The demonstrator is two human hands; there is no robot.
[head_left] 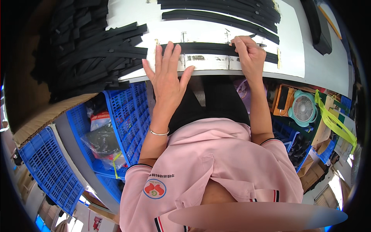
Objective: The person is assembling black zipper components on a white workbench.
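A black fabric strip (208,48) lies lengthwise across the white board (208,29) in front of me. My left hand (166,73) rests flat at the strip's left end, fingers spread, with fingertips on it. Toward the right part of the strip, my right hand (250,54) is closed round a slim pen-like tool (262,45), mostly hidden by the fingers. Dark marks and lines show on the board around the strip. More black strips (220,17) lie side by side farther back.
A large heap of black strips (92,54) covers the table's left side. A long black object (317,31) lies at the far right. Below the table are blue crates (129,120) with bagged goods on the left, and a small teal fan (304,108) on the right.
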